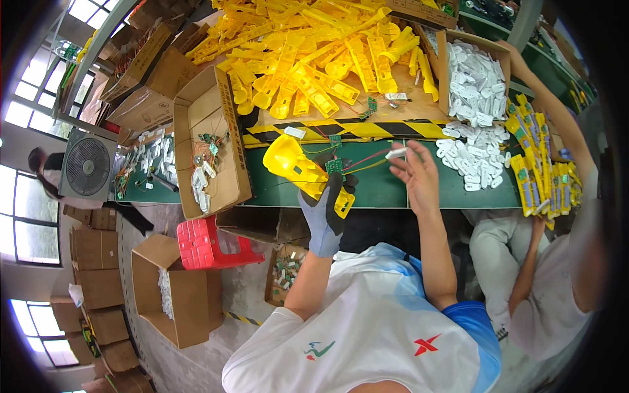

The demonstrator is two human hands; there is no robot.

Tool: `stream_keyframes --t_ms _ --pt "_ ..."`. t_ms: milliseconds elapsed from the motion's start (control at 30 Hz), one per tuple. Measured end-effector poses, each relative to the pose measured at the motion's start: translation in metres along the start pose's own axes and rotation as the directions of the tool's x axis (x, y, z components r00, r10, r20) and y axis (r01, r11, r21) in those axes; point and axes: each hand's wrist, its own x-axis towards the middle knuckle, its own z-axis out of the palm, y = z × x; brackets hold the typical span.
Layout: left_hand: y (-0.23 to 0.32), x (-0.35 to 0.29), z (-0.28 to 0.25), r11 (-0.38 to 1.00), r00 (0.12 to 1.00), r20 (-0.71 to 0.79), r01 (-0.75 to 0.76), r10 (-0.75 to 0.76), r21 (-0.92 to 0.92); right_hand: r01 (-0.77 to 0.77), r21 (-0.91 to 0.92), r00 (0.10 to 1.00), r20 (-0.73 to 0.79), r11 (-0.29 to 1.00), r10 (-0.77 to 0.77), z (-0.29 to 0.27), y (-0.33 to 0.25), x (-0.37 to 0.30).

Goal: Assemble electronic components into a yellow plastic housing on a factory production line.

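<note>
In my left hand [322, 223], in a grey and black glove, is a yellow plastic housing [286, 158] with a wide rounded end, tilted up to the left. A small green circuit board [335, 166] lies against it near my gloved fingertips. Red and yellow wires [368, 162] run from the board toward my bare right hand [421, 177]. That hand pinches a small white plastic part [396, 154] between thumb and fingers, just right of the housing. Another green board [336, 141] lies on the bench edge behind.
Yellow housings [308, 59] are heaped at the back. White parts fill a cardboard box [442, 78] and spill onto the green bench [386, 190]. At left stand an open carton [232, 154] and a red stool [200, 242]. A co-worker [557, 275] sits at right beside stacked yellow units [540, 157].
</note>
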Motion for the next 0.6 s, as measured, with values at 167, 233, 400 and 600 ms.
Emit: stream_keyframes --t_ms 167,233,400,600 --pt "0.003 -0.004 0.005 0.966 0.996 -0.049 0.084 -0.074 0.245 0.593 -0.654 0.760 0.262 0.469 -0.595 0.033 -0.023 -0.036" --pt "-0.016 0.002 -0.017 0.963 0.998 -0.007 0.059 -0.059 0.265 0.755 -0.584 0.648 0.590 0.299 -0.482 0.050 -0.033 -0.051" --pt "-0.013 -0.005 -0.006 0.907 0.988 0.151 -0.028 -0.039 0.420 0.753 -0.564 0.655 0.603 0.338 -0.454 0.057 -0.024 -0.049" --pt "-0.001 -0.003 0.006 0.920 0.983 0.127 0.071 -0.129 0.385 0.647 -0.494 0.761 0.468 0.581 -0.449 0.050 -0.019 -0.039"
